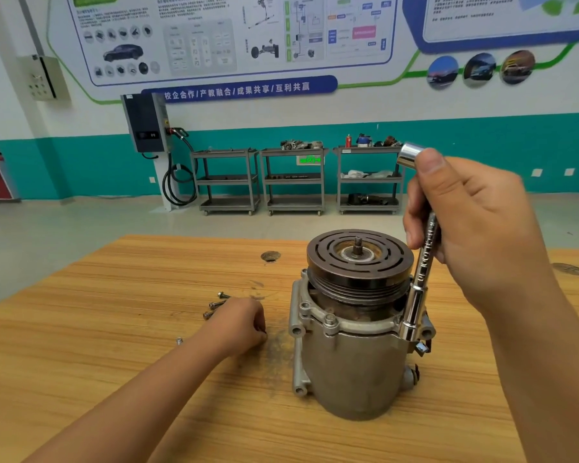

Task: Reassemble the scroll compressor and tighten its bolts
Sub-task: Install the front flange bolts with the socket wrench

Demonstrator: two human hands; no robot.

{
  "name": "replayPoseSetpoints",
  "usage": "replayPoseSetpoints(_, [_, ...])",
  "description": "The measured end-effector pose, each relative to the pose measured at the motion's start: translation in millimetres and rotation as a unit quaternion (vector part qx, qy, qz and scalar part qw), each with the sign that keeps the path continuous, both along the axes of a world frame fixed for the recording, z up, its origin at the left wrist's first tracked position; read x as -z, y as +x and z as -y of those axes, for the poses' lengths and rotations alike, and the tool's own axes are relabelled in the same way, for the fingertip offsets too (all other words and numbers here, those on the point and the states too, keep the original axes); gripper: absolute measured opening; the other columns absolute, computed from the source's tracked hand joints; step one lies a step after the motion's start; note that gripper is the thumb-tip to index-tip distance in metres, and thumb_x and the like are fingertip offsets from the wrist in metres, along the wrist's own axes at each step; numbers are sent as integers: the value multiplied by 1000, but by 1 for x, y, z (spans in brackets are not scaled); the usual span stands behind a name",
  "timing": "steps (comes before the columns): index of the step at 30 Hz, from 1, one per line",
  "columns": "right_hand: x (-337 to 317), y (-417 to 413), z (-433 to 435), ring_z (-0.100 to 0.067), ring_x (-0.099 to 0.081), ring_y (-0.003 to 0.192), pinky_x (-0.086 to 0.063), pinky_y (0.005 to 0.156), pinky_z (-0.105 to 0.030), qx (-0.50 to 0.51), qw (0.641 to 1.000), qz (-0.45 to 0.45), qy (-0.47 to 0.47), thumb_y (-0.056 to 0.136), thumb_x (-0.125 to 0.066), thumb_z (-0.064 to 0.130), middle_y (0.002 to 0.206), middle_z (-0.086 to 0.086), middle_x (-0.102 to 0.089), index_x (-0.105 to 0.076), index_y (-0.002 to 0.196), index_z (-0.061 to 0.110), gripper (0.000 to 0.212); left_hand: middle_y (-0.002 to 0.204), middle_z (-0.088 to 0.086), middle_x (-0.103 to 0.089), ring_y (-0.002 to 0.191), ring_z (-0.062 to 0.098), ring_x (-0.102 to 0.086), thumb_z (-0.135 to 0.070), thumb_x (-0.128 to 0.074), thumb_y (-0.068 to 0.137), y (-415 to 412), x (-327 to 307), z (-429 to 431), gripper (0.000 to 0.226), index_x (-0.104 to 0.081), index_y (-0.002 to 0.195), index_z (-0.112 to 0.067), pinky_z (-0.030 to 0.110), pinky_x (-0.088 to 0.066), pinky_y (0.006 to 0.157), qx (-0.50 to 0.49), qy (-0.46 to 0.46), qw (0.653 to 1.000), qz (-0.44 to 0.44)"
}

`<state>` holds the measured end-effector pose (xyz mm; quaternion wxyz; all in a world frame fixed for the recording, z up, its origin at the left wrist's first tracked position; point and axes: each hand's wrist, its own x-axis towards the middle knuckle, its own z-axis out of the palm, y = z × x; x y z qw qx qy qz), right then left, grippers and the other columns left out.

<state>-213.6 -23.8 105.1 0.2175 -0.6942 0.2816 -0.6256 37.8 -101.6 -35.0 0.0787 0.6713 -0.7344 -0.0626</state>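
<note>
**Gripping a wrench (423, 262) at the compressor (348, 362)**

Fingers (430, 165) of the right hand (475, 222) wrap the chrome wrench, its lower socket seated on the compressor's right flange. The compressor stands upright on the desk (114, 329). To its left, the left hand (241, 324) rests curled on the desk; whether it holds anything is unclear. Loose bolts (214, 305) lie just beyond.

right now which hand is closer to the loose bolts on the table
Left. The left hand rests on the table right beside the loose bolts. The right hand is on the other side of the compressor, gripping the socket wrench.
</note>
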Motion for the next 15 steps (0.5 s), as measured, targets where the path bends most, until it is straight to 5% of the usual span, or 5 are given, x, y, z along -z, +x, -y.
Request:
replayPoseSetpoints(5, [0, 1, 0, -5, -44, 35, -31, 40, -7, -7, 1000, -3, 11, 92, -41, 48, 46, -4, -55, -53, 63, 18, 43, 74, -11, -50, 69, 6, -46, -23, -67, 86, -3, -1, -4, 25, -48, 70, -26, 15, -33, 51, -6, 18, 999, 34])
replayPoseSetpoints(9, [0, 1, 0, -5, -45, 36, -32, 40, -7, -7, 1000, -7, 13, 90, -41, 45, 47, -4, -56, -53, 62, 18, 41, 77, -8, -50, 67, 6, -46, -16, -63, 84, -4, 0, -8, 22, -45, 76, -24, 18, -35, 51, 0, 18, 1000, 17])
replayPoseSetpoints(12, [-1, 0, -1, -6, -46, 36, -32, 41, -7, -1, 1000, -8, 12, 90, -41, 46, 48, -5, -56, -53, 62, 17, 42, 85, -9, -58, 73, 6, -56, -16, -65, 88, -5, -8, -17, 18, -55, 103, -22, 16, -42, 54, -7, -1, 998, -69])
replayPoseSetpoints(15, [-2, -1, -1, -5, -46, 36, -32, 42, -7, 2, 1000, -8, 8, 90, -41, 50, 49, -5, -56, -53, 62, 18, 43, 82, -11, -67, 69, -2, -61, -19, -67, 89, -8, -30, -36, 12, -68, 100, -24, 10, -44, 53, -37, -117, 962, -245])
